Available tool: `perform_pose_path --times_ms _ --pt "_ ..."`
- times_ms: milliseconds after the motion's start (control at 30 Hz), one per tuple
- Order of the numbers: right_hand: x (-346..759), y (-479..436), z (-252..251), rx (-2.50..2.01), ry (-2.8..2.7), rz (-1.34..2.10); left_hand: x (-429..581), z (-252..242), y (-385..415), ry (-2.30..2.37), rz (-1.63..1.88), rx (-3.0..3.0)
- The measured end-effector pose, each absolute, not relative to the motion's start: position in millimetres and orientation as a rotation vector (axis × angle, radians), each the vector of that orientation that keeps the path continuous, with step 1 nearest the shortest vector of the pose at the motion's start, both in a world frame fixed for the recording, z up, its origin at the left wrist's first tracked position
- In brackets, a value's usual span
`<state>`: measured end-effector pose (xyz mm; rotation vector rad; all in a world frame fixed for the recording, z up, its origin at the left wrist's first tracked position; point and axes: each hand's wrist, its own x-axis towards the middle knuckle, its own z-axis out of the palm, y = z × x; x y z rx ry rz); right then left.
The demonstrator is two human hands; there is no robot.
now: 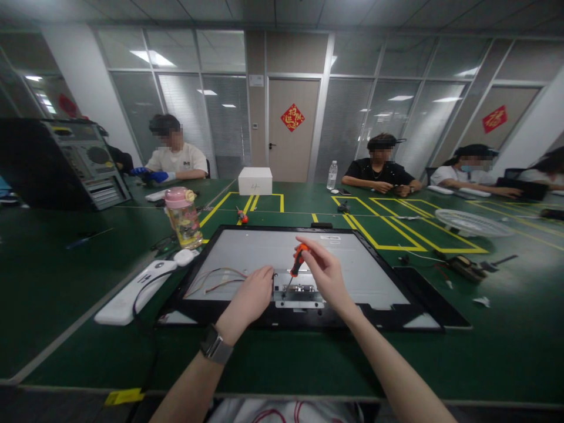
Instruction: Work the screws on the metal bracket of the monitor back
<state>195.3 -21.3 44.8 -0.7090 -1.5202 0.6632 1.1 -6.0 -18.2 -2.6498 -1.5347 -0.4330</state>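
Room: an office with a glass partition, and a door [288, 158] at twelve o'clock; co-workers sit across the table.
Green table [211, 367]: marked out in yellow tape, with a framed panel [363, 273] lying flat at its near side.
Bracket [299, 305]: metal, fixed-looking, at the panel's middle and slightly towards six o'clock.
Orange-and-black screwdriver [299, 259]: above the bracket, handle leaning towards one o'clock, tip down at the bracket's left part; the exact contact is too small to tell.
Right hand [328, 276]: fingers nearly straight, closed lightly round the screwdriver's handle with the fingertips.
Left hand [255, 294]: loosely bent, on the panel at the bracket's nine o'clock; whether it pinches anything is hidden.
Good handling: the driver would probably seat better stood straight over its spot, with gentle downward pressure and the left hand steadying the bracket, clear of the tip; the thin cables [215, 271] at ten o'clock are best kept free.
Pink-lidded bottle [181, 214]: upright at ten o'clock, lid on; its contents blur with the pattern.
White box [254, 182]: twelve o'clock, marked 4, closed, contents hidden.
Clear bottle [332, 176]: one o'clock, upright, capped; fill level unclear.
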Motion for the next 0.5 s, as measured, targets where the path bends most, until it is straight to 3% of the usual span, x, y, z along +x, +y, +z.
perform_pose_path --times_ms 267,500 --pt "197.5 -21.8 45.2 -0.67 -1.533 0.76 0.8 -20.6 -4.7 -1.524 -0.463 -2.651" --pt "195.2 -21.4 43.8 -0.745 -1.529 0.597 0.3 -21.8 -3.8 -1.532 -0.454 -2.636"
